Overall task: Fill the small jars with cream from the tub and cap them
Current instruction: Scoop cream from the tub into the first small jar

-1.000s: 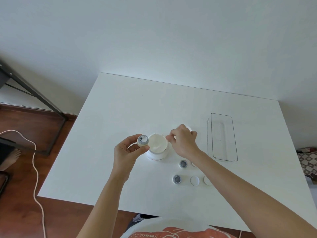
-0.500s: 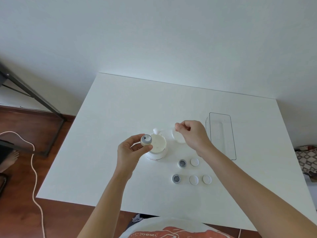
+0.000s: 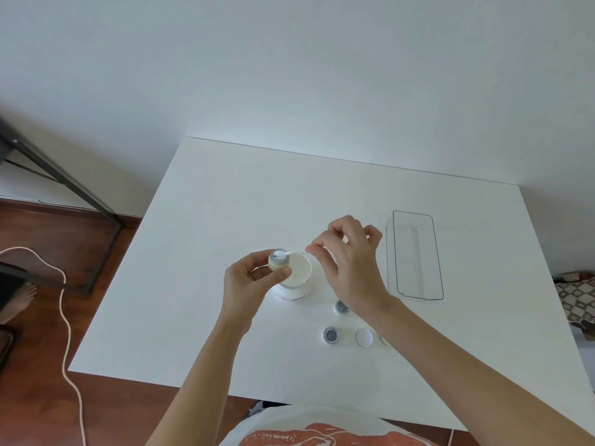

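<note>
My left hand (image 3: 249, 278) holds a small jar (image 3: 278, 261) just above the left rim of the open white cream tub (image 3: 294, 278). My right hand (image 3: 349, 262) pinches a thin white spatula (image 3: 291, 252) whose tip rests in the jar's mouth with a dab of cream on it. Two more small open jars (image 3: 341, 306) (image 3: 330, 335) stand on the white table (image 3: 199, 284) in front of the tub. One white cap (image 3: 364, 337) lies beside them; another is mostly hidden under my right forearm.
A clear plastic tray (image 3: 417, 255) lies to the right of my right hand. Left of the table are a dark metal frame (image 3: 64, 185), a white cord (image 3: 66, 317) on the wooden floor and a person's bare foot (image 3: 19, 300).
My right hand lifted from the tub, swung out to the right, then came back left and brought the spatula tip with cream into the jar held by my left hand.
</note>
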Demonstrator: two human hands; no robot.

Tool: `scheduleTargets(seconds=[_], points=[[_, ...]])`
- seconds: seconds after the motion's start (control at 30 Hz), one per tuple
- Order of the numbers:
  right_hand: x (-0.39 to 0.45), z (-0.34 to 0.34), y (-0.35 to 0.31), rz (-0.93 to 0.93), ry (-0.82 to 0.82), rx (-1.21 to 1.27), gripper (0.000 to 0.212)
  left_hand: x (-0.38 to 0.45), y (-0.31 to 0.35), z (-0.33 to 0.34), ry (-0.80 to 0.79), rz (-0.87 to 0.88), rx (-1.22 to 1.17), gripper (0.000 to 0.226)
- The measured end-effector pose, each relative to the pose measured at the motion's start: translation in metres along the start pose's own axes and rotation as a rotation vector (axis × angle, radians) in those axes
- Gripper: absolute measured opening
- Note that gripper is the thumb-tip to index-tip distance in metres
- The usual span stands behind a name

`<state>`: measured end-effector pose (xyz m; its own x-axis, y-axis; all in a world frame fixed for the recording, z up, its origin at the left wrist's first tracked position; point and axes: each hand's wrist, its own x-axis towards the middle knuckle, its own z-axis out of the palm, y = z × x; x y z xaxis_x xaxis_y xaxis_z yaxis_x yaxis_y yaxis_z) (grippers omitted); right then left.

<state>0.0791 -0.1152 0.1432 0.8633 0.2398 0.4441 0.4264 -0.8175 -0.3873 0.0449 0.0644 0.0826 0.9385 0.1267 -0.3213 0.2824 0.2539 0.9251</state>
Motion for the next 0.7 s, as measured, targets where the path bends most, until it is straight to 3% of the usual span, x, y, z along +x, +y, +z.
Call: scheduleTargets(seconds=[0.17,0.37,0.57,0.7], points=[[-0.007,-0.002,0.004,-0.286,0.115,-0.177,0.021,0.001,0.001,0.000,0.001,0.007,-0.012,0.030],[-0.011,-0.008,0.008,-0.342,0.139,-0.194,0.012,0.002,0.002,0.000,0.012,0.012,-0.009,0.030],[-0.011,-0.012,0.011,-0.297,0.153,-0.149,0.012,0.003,0.002,-0.001,0.018,0.011,-0.018,0.031],[-0.010,-0.012,0.012,-0.048,0.145,-0.030,0.019,0.004,0.002,-0.002,0.028,0.003,-0.010,0.033]])
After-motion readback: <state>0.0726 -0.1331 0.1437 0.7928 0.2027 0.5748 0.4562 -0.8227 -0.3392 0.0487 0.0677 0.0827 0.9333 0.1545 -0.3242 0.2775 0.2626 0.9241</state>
